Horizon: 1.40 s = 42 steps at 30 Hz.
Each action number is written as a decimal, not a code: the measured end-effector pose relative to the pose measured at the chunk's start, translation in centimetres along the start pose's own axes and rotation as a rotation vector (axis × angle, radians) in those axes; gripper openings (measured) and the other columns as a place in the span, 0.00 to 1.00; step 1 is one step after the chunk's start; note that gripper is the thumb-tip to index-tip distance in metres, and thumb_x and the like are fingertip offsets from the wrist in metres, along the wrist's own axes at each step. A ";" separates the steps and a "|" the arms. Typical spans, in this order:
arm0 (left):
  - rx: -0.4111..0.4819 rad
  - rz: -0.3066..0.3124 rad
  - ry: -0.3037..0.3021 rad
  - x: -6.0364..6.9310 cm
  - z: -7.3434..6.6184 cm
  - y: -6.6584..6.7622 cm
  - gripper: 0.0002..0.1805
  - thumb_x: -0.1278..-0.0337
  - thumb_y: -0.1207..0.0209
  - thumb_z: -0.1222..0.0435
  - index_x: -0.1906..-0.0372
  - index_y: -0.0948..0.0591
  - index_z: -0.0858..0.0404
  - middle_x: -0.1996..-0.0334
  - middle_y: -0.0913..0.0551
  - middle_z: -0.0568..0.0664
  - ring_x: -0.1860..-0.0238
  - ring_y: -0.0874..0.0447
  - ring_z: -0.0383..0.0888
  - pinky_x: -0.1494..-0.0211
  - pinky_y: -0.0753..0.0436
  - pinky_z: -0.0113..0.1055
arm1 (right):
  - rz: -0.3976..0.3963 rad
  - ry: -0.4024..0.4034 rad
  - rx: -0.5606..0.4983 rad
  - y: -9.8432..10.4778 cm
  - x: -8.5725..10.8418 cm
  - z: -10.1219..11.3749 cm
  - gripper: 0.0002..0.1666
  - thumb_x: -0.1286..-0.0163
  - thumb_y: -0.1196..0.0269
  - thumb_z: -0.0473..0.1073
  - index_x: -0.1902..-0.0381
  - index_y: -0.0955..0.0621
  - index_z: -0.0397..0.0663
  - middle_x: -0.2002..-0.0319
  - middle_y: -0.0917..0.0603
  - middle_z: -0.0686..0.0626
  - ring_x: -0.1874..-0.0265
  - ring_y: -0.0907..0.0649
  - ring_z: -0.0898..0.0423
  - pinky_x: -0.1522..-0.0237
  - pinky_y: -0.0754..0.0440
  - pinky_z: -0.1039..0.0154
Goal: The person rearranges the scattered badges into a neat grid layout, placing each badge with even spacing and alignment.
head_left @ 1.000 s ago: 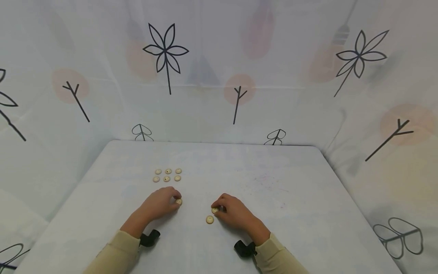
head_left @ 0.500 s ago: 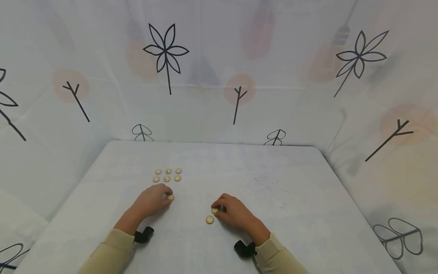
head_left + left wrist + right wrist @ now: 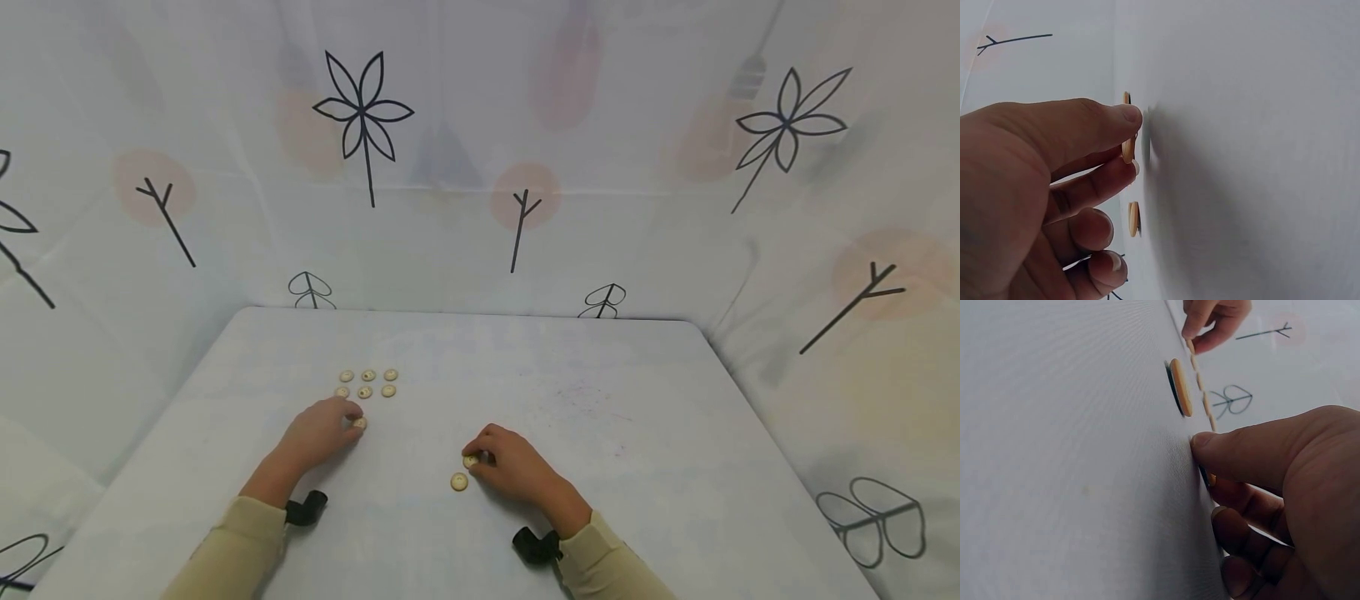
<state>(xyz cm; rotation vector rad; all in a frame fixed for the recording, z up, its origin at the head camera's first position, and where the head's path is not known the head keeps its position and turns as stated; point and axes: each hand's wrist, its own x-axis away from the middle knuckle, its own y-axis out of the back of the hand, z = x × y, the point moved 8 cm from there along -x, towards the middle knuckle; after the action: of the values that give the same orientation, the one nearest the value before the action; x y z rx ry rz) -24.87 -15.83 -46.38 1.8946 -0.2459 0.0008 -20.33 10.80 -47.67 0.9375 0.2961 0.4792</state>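
My left hand (image 3: pixel 321 432) pinches a round wooden button (image 3: pixel 360 423) between thumb and fingers, just on the near side of two short rows of similar buttons (image 3: pixel 365 392). In the left wrist view this held button (image 3: pixel 1128 149) is seen edge-on under the thumb, close to the table. My right hand (image 3: pixel 512 462) has thumb and fingertips around another button (image 3: pixel 470 461) at the table surface, largely covered by the thumb in the right wrist view. A loose button (image 3: pixel 459 482) lies flat beside the right fingertips; the right wrist view shows it (image 3: pixel 1181 387) edge-on.
The white table (image 3: pixel 675 433) carries faint pinkish marks right of centre. Behind it and at the sides hangs a pale cloth (image 3: pixel 450 233) printed with plant outlines. A black wrist camera (image 3: pixel 307 508) sits by the left sleeve, another (image 3: pixel 536 546) by the right.
The left hand has moved left and farther from me with its button, coming up to the rows. The right hand and the loose button have stayed in place.
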 end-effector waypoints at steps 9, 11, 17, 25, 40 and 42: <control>0.032 -0.009 0.038 -0.2 1.1 0.4 0.15 0.42 0.38 0.61 0.52 0.17 0.62 0.53 0.16 0.54 0.43 0.22 0.57 0.40 0.24 0.53 | 0.006 0.007 -0.013 0.2 0.1 0.1 0.12 0.34 0.36 0.44 0.53 0.15 0.55 0.56 0.20 0.57 0.62 0.24 0.64 0.59 0.24 0.65; 0.030 -0.012 0.042 -0.2 1.2 0.4 0.15 0.42 0.38 0.61 0.52 0.18 0.63 0.52 0.16 0.54 0.43 0.22 0.58 0.40 0.24 0.54 | 0.008 0.004 -0.017 0.2 0.1 0.1 0.12 0.34 0.36 0.44 0.53 0.15 0.55 0.56 0.20 0.57 0.62 0.24 0.64 0.59 0.24 0.65; 0.014 -0.022 0.057 -0.4 2.0 0.5 0.16 0.40 0.39 0.61 0.50 0.19 0.65 0.51 0.17 0.57 0.43 0.22 0.59 0.40 0.25 0.54 | 0.006 0.005 -0.016 0.2 0.0 0.1 0.12 0.34 0.36 0.45 0.53 0.15 0.55 0.56 0.20 0.57 0.61 0.24 0.63 0.59 0.24 0.65; 0.001 -0.015 0.083 -0.6 3.1 0.7 0.19 0.37 0.42 0.59 0.46 0.20 0.65 0.48 0.18 0.59 0.41 0.25 0.61 0.38 0.27 0.56 | -0.007 0.009 -0.001 0.2 0.1 0.2 0.12 0.33 0.37 0.45 0.53 0.15 0.55 0.57 0.20 0.58 0.61 0.24 0.64 0.58 0.23 0.65; 0.004 -0.012 0.131 -0.8 4.0 1.0 0.22 0.37 0.42 0.58 0.43 0.22 0.67 0.45 0.21 0.63 0.39 0.27 0.63 0.37 0.28 0.58 | -0.012 0.008 0.004 0.3 0.1 0.2 0.12 0.33 0.37 0.46 0.52 0.15 0.56 0.57 0.20 0.58 0.62 0.24 0.65 0.59 0.24 0.66; 0.005 -0.014 0.135 -0.8 4.1 0.9 0.22 0.37 0.42 0.58 0.43 0.23 0.67 0.44 0.21 0.63 0.39 0.27 0.63 0.37 0.28 0.57 | -0.011 0.008 0.003 0.3 0.2 0.2 0.12 0.33 0.37 0.46 0.52 0.15 0.56 0.57 0.20 0.58 0.63 0.25 0.65 0.60 0.24 0.66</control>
<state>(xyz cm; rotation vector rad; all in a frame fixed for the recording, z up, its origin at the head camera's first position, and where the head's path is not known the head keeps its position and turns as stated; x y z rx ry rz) -26.33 -19.82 -46.97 1.8926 -0.1411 0.1196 -20.18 10.89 -47.31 0.9366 0.3088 0.4727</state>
